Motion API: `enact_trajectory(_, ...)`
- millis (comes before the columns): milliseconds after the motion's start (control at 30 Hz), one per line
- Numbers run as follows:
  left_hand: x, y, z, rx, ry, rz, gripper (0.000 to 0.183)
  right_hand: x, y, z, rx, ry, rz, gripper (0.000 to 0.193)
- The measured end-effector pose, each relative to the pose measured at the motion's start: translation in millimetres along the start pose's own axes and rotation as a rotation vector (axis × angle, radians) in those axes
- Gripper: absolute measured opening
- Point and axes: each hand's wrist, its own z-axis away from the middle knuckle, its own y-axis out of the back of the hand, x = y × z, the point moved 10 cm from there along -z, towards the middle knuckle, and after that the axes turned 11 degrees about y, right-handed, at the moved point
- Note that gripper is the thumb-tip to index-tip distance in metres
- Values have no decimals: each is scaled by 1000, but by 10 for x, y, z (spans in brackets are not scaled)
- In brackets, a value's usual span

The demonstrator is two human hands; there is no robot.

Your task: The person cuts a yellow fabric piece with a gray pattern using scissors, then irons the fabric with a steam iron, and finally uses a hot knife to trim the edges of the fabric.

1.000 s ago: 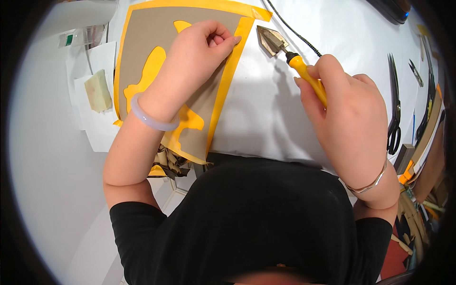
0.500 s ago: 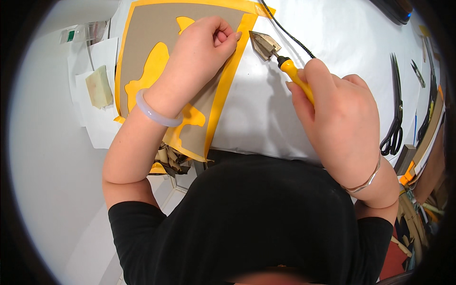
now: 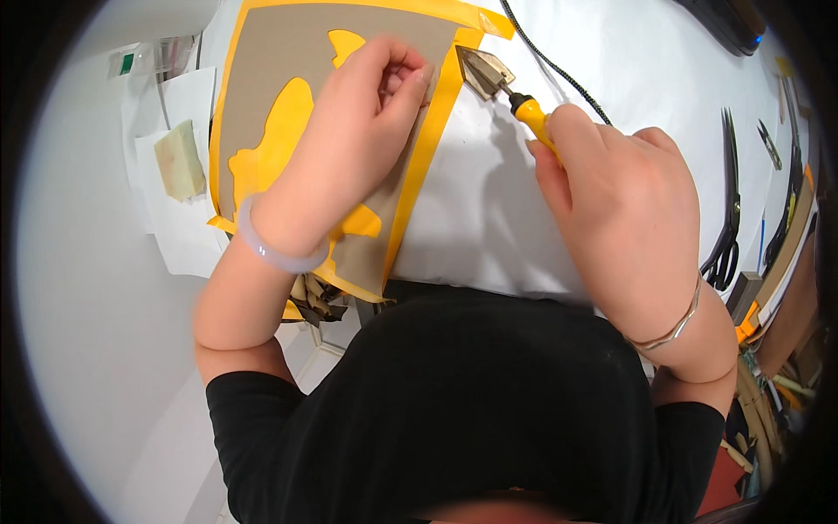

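Note:
A grey-brown panel [image 3: 262,44] with yellow cut-out shapes [image 3: 286,113] and a yellow border [image 3: 428,140] lies on the white work surface. My left hand [image 3: 371,105] is over its right part, fingers curled and thumb bent in near the right border. Whether anything is between those fingertips is hidden. My right hand [image 3: 624,205] is closed around the yellow handle of a small craft iron [image 3: 484,72] with a pointed metal plate. The plate's tip meets the border near the panel's upper right corner; contact with the cloth is hard to judge.
A black braided cord [image 3: 559,65] runs beyond the iron. Black scissors [image 3: 729,201] and small snips [image 3: 768,144] lie to the right, near a dark device [image 3: 720,24]. A pale block [image 3: 180,162] rests on papers at the left. Scraps [image 3: 314,299] sit below the panel.
The iron has moved slightly up, its tip now at the yellow border near the corner. My left hand has shifted a little left and down, its thumb turned further inward.

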Motion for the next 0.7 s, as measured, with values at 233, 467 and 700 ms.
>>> enact_trajectory(233,-77,-21,308,-36,130,-126,19,17,-44,-121,-63,21,26,24)
enact_trajectory(467,29,-69,315,-34,48,-181,23,45,-41,-136,-25,27,57,25)
enact_trajectory(700,-9,-68,148,58,59,-228,26,249,83,40,82,-107,-73,29)
